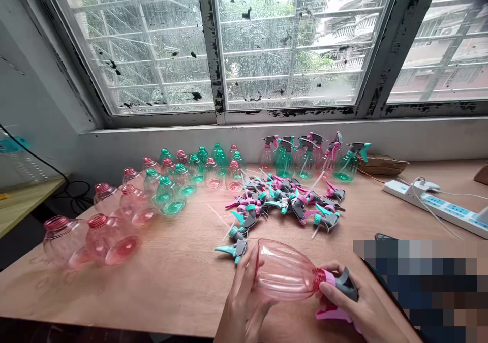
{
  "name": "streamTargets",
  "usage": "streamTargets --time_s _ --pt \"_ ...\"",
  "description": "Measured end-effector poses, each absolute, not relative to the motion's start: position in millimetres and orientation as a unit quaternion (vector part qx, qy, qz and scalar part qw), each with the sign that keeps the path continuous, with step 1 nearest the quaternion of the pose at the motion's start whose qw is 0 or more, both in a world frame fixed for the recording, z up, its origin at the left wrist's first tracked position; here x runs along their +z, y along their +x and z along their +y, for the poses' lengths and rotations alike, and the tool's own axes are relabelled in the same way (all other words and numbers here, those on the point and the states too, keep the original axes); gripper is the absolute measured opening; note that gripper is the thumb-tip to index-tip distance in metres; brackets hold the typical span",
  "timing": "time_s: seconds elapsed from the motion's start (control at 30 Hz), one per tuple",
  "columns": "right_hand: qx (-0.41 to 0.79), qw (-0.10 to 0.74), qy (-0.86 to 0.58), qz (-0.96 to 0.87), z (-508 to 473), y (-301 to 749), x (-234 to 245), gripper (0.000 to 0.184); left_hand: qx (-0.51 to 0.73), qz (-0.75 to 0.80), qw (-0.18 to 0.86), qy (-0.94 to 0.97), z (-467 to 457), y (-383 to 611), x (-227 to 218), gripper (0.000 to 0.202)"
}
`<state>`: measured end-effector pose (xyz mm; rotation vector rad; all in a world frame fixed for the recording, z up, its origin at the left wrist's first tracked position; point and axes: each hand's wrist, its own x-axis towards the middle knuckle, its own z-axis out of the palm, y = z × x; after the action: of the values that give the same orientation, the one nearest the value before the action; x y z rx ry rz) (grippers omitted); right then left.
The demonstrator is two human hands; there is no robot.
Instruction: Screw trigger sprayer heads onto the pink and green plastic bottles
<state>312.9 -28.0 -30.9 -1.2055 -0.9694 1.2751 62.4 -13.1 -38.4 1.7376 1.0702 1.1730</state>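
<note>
A clear pink spray bottle (285, 272) lies sideways in the air between my hands, just above the table's near side. My left hand (244, 292) is wrapped round its base. At the neck, my right hand (351, 297) grips the pink collar of a grey and pink trigger sprayer head (345, 284), which sits on the bottle's mouth. I cannot tell how tightly the head is screwed on. Beyond my hands spreads a pile of loose trigger heads (285, 198) in pink, teal and grey, some with white tubes.
Open pink bottles (114, 241) and green bottles (170, 195) stand at the left. Several bottles with sprayer heads (346, 165) line the back by the wall. A white power strip (438, 206) and a partly blurred dark device (385, 236) lie at the right of the wooden table (171, 282).
</note>
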Motion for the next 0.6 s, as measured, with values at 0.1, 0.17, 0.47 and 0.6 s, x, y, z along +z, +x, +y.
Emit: streamTargets --time_s 0.1,0.17,0.47,0.6 --pt "0.536 0.530 -0.507 -0.418 -28 314 -30 0.042 0.476 0.399 0.425 0.658 -15 62 -39 0.085" --pt "0.508 0.526 -0.504 -0.459 -29 314 -28 0.037 0.485 0.399 0.442 0.641 -16 62 -38 0.109" --pt "0.500 0.507 -0.502 -0.490 -29 315 -23 0.033 0.433 0.428 0.398 0.686 -18 59 -27 0.104" --pt "0.503 0.521 -0.501 -0.473 -29 315 -25 0.036 0.420 0.425 0.411 0.688 -20 61 -30 0.091"
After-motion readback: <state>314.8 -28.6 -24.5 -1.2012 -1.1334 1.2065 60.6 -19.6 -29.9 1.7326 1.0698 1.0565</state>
